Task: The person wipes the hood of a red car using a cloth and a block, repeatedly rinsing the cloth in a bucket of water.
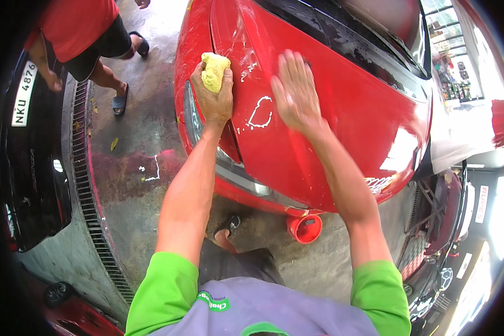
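Note:
A red car's hood (290, 168) lies before me, glossy, with whitish streaks and small wet marks near its left side. My left hand (215, 98) grips a yellow sponge or bunched cloth (215, 72) above the seam between fender and hood, close to the headlight (191, 111). To the right, my right hand (296, 90) is flat over the hood, fingers extended and slightly blurred, holding nothing. Whether its palm touches the paint I cannot tell. Between my hands the hood reflects a bright curved outline.
A red bucket (305, 229) stands on the concrete floor by the front bumper. At left, a person in a red shirt (82, 25) is beside a black car (38, 168). A metal drain grate (86, 189) runs along the floor. The windshield (378, 25) is at upper right.

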Demonstrator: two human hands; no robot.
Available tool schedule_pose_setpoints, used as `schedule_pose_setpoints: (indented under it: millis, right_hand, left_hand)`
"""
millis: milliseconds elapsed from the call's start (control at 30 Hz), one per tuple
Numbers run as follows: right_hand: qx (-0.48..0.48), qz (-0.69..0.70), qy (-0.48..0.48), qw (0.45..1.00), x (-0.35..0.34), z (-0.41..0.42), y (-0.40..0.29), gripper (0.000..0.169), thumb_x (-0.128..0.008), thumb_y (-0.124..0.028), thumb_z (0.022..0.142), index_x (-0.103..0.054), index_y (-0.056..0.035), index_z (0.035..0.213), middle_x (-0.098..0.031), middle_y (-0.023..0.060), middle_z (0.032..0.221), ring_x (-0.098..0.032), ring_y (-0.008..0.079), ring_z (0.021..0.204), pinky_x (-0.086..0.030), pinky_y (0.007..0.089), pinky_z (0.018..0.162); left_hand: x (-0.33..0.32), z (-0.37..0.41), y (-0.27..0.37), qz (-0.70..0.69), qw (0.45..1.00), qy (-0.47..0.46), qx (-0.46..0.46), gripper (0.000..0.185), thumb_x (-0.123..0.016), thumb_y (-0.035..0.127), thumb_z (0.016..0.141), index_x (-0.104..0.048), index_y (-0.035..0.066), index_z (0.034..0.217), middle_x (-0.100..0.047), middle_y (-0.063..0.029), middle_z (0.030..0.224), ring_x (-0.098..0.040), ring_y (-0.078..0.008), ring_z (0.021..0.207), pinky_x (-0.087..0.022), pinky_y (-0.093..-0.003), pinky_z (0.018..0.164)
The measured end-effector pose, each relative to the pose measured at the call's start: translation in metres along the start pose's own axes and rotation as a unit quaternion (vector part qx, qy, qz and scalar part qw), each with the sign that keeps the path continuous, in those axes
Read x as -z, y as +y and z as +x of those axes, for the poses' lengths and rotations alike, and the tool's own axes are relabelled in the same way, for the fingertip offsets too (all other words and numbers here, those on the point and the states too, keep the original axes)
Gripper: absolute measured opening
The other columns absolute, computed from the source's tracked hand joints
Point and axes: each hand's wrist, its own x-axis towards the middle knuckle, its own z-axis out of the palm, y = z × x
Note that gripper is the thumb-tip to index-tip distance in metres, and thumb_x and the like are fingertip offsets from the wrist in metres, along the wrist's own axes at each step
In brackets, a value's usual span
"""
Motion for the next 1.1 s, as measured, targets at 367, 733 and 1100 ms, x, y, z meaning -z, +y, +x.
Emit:
schedule_pose_setpoints:
  millis: [367,733,1100]
  right_hand:
    - [-0.037,0.012,-0.126,0.991,0.024,-0.021,0.027,0.074,-0.046,-0.04,0.113,-0.03,0.0025,0.171,-0.024,0.0222,0.18,-0.018,0.038,0.169,-0.015,0.0528,0.136]
    - [-0.078,0.044,-0.088,0.992,0.002,0.023,0.05,0.072,-0.028,-0.044,0.116,-0.03,0.0026,0.171,-0.023,0.0218,0.181,-0.016,0.0366,0.169,-0.009,0.0514,0.138]
    - [-0.096,0.083,-0.098,0.987,0.002,0.046,0.049,0.073,-0.032,-0.043,0.116,-0.028,0.0046,0.171,-0.02,0.0234,0.181,-0.013,0.0382,0.17,-0.007,0.0515,0.137]
  left_hand:
    - [0.011,0.004,-0.004,0.154,0.984,0.031,-0.08,0.061,-0.081,0.024,0.099,-0.05,-0.004,0.144,-0.056,-0.0221,0.135,-0.058,-0.0351,0.128,-0.046,-0.0463,0.111]
    - [0.015,0.004,-0.006,0.18,0.979,0.024,-0.089,0.061,-0.081,0.023,0.1,-0.049,-0.003,0.146,-0.059,-0.0191,0.131,-0.061,-0.0292,0.119,-0.051,-0.0411,0.103]
    - [0.019,0.004,-0.009,0.233,0.965,0.017,-0.122,0.062,-0.079,0.023,0.103,-0.046,-0.003,0.149,-0.058,-0.0169,0.135,-0.063,-0.0234,0.121,-0.056,-0.037,0.101]
